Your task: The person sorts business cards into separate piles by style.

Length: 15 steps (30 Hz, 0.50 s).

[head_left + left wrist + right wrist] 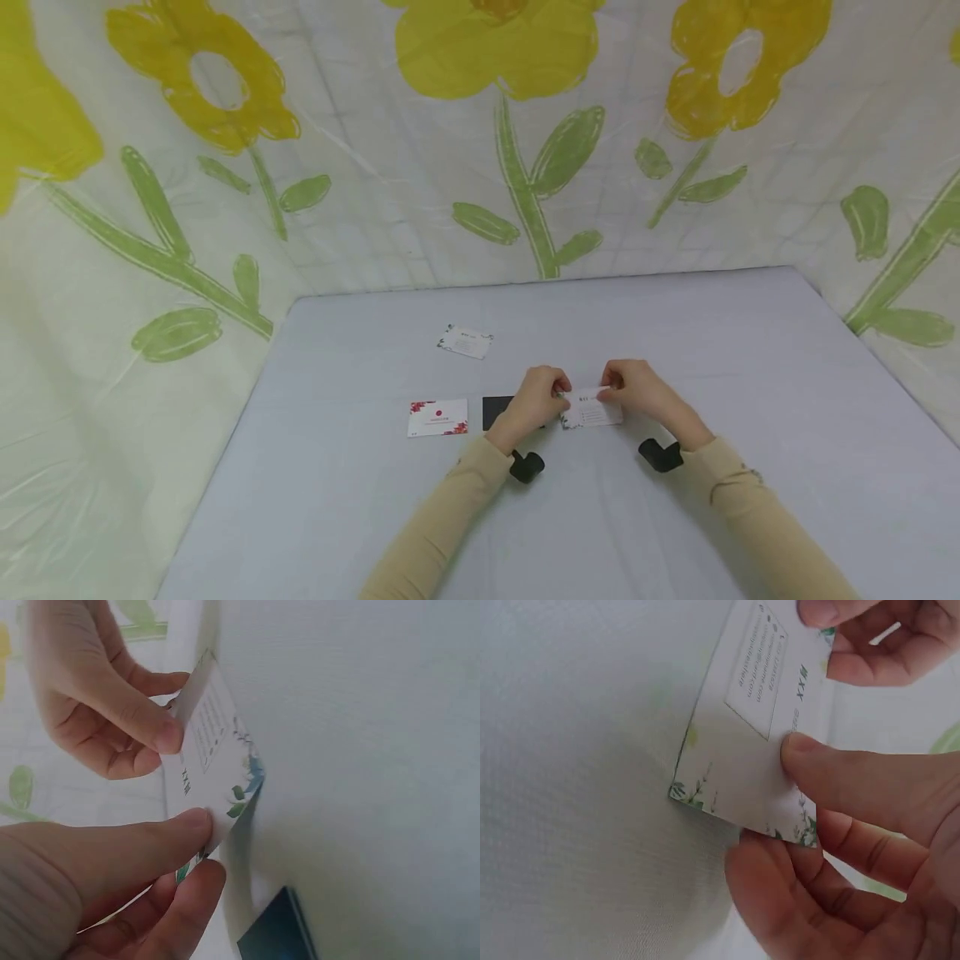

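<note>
A white business card (pixel 592 411) with printed text and leafy green corners is pinched by both hands at its opposite sides. My left hand (pixel 534 403) grips the left end between thumb and fingers. At the other end, my right hand (pixel 643 392) has its thumb on the printed face and its fingers behind. In the left wrist view the card (pixel 217 742) tilts over the table, one corner close to the cloth. The right wrist view shows lines of text in a thin frame on the card (pixel 742 750). Partly hidden behind my left hand lies a black card (pixel 496 410).
Left of the black card lies a white card (pixel 438 417) with red floral corners. Farther back, another white card (pixel 466 342) with leafy corners rests at an angle. A pale cloth covers the table (pixel 337 500); a flower-printed curtain (pixel 360 208) hangs behind it.
</note>
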### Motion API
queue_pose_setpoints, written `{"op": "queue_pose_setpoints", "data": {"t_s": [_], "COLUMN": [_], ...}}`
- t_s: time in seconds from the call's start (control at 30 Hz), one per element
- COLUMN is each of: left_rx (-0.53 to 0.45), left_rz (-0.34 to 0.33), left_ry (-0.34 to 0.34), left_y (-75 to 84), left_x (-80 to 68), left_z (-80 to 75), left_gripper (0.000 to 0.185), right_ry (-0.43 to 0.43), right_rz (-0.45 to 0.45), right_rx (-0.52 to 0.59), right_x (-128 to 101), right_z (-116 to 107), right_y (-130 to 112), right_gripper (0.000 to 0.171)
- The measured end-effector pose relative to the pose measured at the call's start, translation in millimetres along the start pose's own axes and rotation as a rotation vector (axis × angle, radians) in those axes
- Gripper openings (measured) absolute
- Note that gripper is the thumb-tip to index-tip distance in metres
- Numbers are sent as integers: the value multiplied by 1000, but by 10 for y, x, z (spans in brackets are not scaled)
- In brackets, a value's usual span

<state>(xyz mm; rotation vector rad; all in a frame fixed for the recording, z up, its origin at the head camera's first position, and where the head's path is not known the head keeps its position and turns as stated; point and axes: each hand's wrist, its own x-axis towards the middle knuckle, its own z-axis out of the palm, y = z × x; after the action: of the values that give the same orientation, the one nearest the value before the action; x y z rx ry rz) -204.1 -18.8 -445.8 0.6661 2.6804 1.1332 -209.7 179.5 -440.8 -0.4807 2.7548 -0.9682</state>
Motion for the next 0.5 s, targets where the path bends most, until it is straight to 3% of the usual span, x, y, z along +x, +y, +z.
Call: {"op": "queue_pose_setpoints", "data": {"t_s": [0.23,0.5], "left_rx": [132,192], "left_rz": [17,6], "left_ry": [31,34], "left_y": [-18,-2], "left_x": [-8,2], "left_z": [85,115], "left_gripper": [13,12], "right_ry": [44,109], "right_rz": [40,12], "right_rx": [-176,-297], "right_x": [-25,-55], "right_z": [84,129], "right_y": [-103,-144], "right_gripper": [11,15]}}
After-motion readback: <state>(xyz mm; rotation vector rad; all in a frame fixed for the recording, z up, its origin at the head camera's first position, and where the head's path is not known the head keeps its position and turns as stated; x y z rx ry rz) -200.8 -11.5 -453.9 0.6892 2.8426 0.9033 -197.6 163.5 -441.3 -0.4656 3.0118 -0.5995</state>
